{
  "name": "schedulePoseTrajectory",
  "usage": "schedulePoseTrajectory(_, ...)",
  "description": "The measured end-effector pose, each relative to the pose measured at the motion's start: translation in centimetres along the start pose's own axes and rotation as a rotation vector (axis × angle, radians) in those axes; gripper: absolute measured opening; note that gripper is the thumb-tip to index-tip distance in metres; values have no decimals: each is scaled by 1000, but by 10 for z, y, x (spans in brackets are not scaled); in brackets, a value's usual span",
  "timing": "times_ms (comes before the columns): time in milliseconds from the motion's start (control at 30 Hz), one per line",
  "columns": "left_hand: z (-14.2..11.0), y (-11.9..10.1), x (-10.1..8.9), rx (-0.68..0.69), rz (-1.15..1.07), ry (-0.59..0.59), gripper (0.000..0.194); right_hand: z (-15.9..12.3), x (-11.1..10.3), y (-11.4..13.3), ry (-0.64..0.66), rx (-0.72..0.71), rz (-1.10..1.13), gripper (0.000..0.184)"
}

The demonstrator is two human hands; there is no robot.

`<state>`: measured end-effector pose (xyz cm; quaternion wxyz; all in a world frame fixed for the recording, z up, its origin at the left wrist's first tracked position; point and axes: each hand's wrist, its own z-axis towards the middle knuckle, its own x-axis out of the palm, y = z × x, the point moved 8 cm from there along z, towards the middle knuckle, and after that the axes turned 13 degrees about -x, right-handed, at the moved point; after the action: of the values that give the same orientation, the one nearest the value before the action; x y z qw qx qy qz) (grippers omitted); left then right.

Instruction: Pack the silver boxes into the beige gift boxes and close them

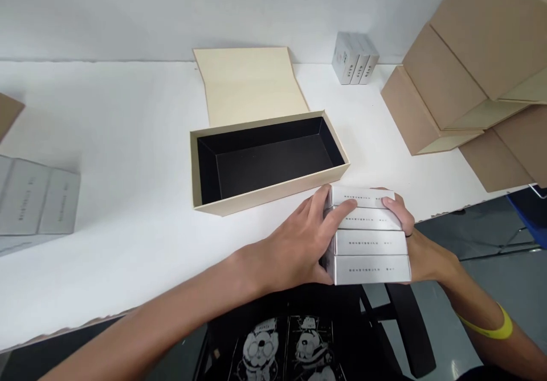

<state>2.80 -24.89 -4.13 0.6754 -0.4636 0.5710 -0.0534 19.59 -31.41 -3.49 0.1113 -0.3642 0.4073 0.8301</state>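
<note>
Hold the four cartons [371, 243] flush — left hand [305, 236] and right hand [415, 250] closed around opposite ends — with even pressure, so that no middle carton slips

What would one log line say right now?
left hand: gripping; right hand: gripping; held: four white cartons, stacked; cream hinged-lid box: open, beyond hands
</note>
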Motion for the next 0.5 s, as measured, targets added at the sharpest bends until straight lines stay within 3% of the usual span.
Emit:
schedulePoseTrajectory(167, 3, 1, 13, 112, -137, 41, 138, -2, 3, 4, -21, 3, 86, 144)
schedulePoseTrajectory(333, 8, 13, 22, 110, -236, 42, 147, -1, 5, 4, -12, 0, 93, 151)
schedulePoseTrajectory(500, -15, -3, 12, 152, -281, -103, 132, 0, 13, 14, 24, -1, 99, 152)
